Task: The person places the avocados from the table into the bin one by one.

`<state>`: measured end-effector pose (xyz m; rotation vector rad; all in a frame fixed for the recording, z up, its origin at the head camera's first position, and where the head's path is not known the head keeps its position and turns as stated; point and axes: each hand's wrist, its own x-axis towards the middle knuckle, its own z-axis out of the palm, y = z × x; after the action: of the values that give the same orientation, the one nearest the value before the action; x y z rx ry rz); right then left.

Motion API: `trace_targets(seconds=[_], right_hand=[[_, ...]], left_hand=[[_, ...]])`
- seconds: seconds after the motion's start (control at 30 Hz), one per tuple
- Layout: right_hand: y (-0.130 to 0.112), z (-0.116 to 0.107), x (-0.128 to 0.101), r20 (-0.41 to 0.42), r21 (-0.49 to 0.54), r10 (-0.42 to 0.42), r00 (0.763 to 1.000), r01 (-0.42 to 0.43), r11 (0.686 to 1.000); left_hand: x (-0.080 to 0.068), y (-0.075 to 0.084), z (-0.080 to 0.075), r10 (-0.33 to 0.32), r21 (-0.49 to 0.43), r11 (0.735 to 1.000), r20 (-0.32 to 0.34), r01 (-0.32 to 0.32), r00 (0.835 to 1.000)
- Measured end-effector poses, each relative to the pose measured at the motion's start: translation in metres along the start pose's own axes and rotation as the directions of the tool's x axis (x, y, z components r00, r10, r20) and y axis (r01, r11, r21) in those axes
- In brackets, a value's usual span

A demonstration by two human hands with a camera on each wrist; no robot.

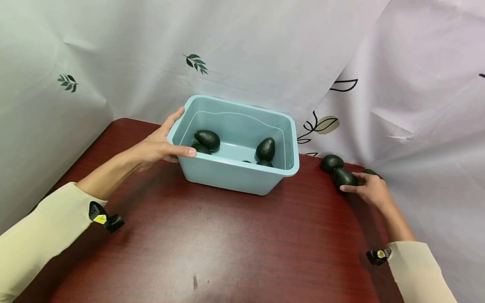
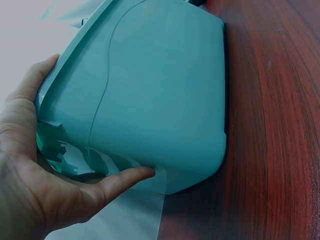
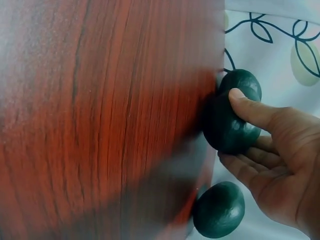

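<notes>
A teal plastic tub (image 1: pixel 231 170) stands on the dark red wooden table (image 1: pixel 227 244). My left hand (image 1: pixel 170 141) grips its near-left corner, thumb along the front wall and fingers over the rim. The left wrist view shows that hand (image 2: pixel 75 165) around the tub's outer wall (image 2: pixel 160 90). Inside lie dark green avocados, one at the left (image 1: pixel 207 139) and one at the right (image 1: pixel 265 148). My right hand (image 1: pixel 354 184) holds an avocado (image 1: pixel 344 177) on the table at the far right. In the right wrist view my thumb and fingers (image 3: pixel 235 127) curl round this avocado (image 3: pixel 220 120).
Two more avocados lie by my right hand: one behind it (image 1: pixel 331 162) (image 3: pixel 247 80), one against the curtain (image 1: pixel 370 171) (image 3: pixel 219 210). White leaf-printed cloth (image 1: pixel 265 50) hangs close behind and to both sides. The table's right edge runs beside my right hand.
</notes>
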<state>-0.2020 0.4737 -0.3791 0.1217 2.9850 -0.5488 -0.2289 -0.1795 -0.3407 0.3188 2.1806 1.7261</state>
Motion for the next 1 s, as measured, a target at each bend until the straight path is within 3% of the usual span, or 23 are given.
trace_targets(seconds=[0.37, 0.73, 1.0], right_hand=[[0.005, 0.008, -0.001, -0.017, 0.087, 0.006, 1.000, -0.005, 0.996], [0.010, 0.013, -0.002, -0.088, 0.162, 0.023, 0.996, -0.008, 0.987], [0.006, 0.011, -0.002, -0.007, 0.202, 0.015, 1.000, -0.013, 0.979]], left_hand=[[0.000, -0.002, 0.000, -0.004, -0.001, 1.000, -0.001, 0.004, 1.000], [0.000, 0.000, 0.002, -0.007, -0.004, 1.000, -0.003, 0.007, 1.000], [-0.001, 0.000, 0.001, -0.007, 0.002, 1.000, -0.003, 0.007, 1.000]])
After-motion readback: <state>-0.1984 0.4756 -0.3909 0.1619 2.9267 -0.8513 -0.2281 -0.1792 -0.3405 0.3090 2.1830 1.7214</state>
